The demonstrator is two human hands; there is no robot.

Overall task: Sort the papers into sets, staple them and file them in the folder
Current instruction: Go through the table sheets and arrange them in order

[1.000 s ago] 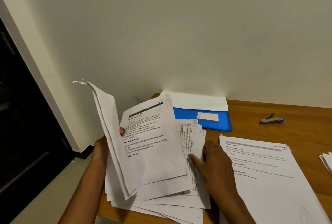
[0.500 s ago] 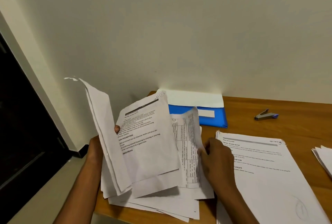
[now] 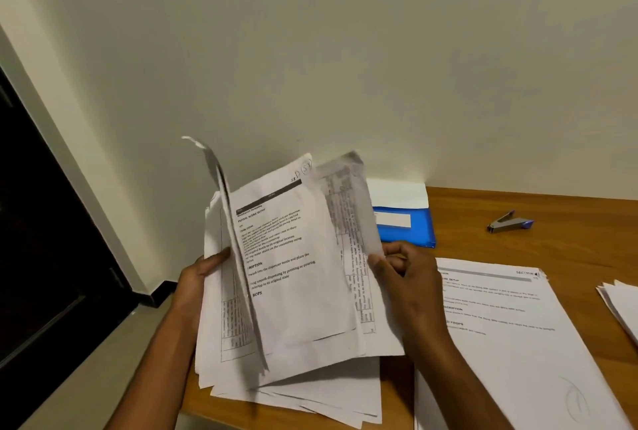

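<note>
Head view: left hand [image 3: 198,277] grips left edge of raised sheaf of papers [image 3: 290,267], thumb curled over front, sheets fanned upright. Right hand [image 3: 404,277] pinches right edge of table-printed sheet [image 3: 348,222], fingers curled. Loose pile [image 3: 331,395] flat beneath on near left of wooden desk [image 3: 552,222]. Blue folder [image 3: 411,229] far, against wall [image 3: 345,49]. Stapler [image 3: 509,222] far right. Printed stack [image 3: 511,343] near right; more sheets [image 3: 621,308] at right edge.

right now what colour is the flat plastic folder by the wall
Blue, with a white label; the flat plastic folder shows in the head view.
</note>
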